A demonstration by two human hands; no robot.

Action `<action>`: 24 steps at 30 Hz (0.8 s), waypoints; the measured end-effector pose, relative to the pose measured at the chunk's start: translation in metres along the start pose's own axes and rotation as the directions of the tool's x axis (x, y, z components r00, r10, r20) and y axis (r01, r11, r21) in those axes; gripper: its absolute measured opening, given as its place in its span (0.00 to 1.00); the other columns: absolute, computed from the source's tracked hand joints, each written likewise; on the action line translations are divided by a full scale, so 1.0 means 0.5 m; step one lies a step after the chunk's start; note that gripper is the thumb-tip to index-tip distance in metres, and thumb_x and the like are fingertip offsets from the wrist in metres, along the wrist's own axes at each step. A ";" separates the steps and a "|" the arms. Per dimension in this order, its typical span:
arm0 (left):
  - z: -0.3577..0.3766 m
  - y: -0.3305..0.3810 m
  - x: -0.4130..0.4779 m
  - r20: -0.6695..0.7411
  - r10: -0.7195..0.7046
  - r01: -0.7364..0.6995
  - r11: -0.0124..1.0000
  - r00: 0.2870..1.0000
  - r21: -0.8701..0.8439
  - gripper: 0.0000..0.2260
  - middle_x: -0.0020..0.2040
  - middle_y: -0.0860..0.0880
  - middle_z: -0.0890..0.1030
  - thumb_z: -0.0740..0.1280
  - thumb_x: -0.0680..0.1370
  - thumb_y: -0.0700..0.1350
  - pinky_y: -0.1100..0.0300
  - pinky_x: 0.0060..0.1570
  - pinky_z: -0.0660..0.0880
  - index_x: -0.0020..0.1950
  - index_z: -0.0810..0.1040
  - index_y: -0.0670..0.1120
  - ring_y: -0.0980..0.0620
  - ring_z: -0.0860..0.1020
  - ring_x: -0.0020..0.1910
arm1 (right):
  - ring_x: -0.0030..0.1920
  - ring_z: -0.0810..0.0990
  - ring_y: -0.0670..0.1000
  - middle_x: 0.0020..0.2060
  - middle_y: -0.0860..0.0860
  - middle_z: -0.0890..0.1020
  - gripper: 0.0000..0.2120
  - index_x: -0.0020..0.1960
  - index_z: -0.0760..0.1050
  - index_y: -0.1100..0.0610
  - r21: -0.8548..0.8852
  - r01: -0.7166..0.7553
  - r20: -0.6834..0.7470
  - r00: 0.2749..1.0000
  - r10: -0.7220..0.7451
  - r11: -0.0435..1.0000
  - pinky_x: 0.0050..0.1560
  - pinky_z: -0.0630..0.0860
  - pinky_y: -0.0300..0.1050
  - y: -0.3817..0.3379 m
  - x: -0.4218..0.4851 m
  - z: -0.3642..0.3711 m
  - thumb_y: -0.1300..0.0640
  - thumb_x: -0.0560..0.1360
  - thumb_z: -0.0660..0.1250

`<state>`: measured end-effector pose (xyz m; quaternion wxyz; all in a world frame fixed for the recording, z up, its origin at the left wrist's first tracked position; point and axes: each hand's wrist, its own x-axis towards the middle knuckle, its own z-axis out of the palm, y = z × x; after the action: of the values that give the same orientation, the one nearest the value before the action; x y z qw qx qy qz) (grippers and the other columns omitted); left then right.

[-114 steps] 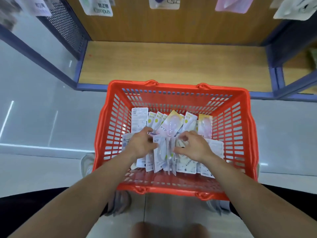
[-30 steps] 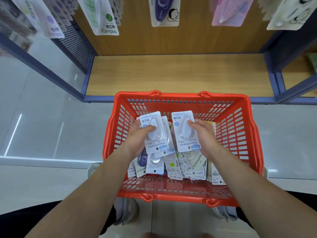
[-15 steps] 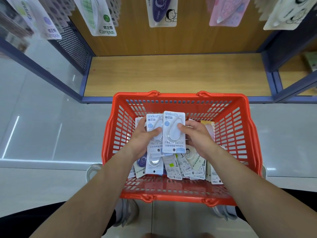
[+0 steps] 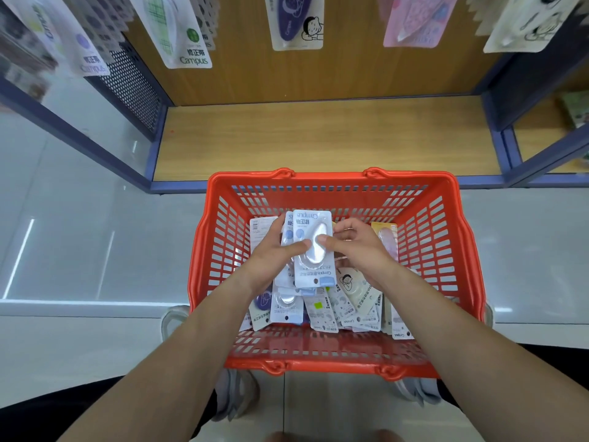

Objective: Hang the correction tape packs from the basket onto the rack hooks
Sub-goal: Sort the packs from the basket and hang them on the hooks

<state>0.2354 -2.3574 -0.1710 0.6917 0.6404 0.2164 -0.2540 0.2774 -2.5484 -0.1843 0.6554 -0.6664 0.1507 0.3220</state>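
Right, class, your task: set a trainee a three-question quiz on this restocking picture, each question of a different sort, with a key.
1. True or false: the red basket is empty.
2. What do the left hand and the right hand grip between them? A) a basket handle B) the pale blue packs C) a pink pack
3. Fill in: the brand word on the top held pack reads ____.

Key: 1. False: many packs lie in the basket. 2. B. 3. Campus, seen upside down.
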 end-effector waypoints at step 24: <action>0.001 0.025 -0.020 -0.081 -0.056 0.075 0.966 0.995 0.249 0.30 0.55 0.42 0.85 0.86 0.62 0.48 0.49 0.52 0.84 0.61 0.78 0.50 0.47 0.87 0.47 | 0.52 0.86 0.53 0.52 0.51 0.85 0.23 0.60 0.74 0.49 -0.395 0.056 0.277 0.959 0.061 0.917 0.52 0.84 0.53 -0.057 -0.019 -0.061 0.56 0.70 0.81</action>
<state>0.2354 -2.3565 -0.1551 0.5877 0.7244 0.2287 -0.2784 0.2951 -2.5774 -0.1580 0.5201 -0.7327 -0.0129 0.4387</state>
